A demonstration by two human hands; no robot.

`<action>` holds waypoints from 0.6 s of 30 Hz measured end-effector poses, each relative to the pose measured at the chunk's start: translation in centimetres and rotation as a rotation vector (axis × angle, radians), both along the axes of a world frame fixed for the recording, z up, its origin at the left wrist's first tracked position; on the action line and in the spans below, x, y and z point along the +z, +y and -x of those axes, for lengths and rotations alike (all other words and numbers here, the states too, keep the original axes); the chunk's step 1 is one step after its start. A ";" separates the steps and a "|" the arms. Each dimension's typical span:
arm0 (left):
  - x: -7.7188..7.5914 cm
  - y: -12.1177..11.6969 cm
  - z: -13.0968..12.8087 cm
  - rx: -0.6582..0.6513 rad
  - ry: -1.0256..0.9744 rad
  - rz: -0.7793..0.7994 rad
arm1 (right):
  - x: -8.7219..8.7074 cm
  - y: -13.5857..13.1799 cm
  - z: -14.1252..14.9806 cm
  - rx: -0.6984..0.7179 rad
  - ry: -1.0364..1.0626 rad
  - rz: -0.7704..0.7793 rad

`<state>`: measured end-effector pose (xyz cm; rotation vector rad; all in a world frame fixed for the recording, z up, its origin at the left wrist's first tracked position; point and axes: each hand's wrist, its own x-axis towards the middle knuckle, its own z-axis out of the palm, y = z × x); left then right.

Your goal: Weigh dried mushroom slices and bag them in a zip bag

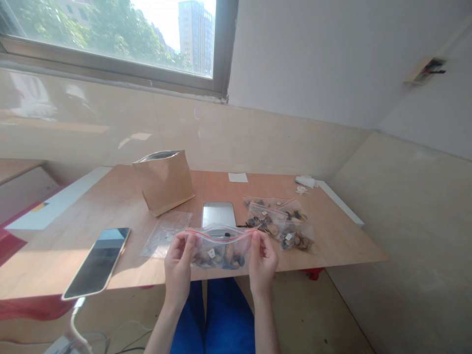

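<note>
Left hand and right hand are gripping a zip bag of dried bits. A digital scale is sitting just behind it.

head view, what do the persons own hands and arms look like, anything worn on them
The left hand and right hand are bare, with no gloves, and no ring or watch shows. The forearms are bare too, with no sleeve in view. Below them, the person wears blue trousers.
</note>
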<state>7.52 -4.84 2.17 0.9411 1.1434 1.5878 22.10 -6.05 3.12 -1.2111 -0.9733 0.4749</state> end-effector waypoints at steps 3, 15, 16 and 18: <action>0.1 0.0 0.1 0.014 -0.030 0.007 | -0.2 0.2 -0.4 0.115 -0.011 0.010; 0.7 -0.5 0.5 0.134 0.192 -0.006 | -0.6 0.1 -0.9 0.103 -0.028 0.001; 1.0 -0.6 0.4 0.143 0.207 0.003 | -0.6 0.1 -0.8 0.086 -0.038 -0.006; 1.4 -0.8 0.1 0.154 0.216 0.021 | -0.5 0.1 -0.6 0.054 -0.029 -0.005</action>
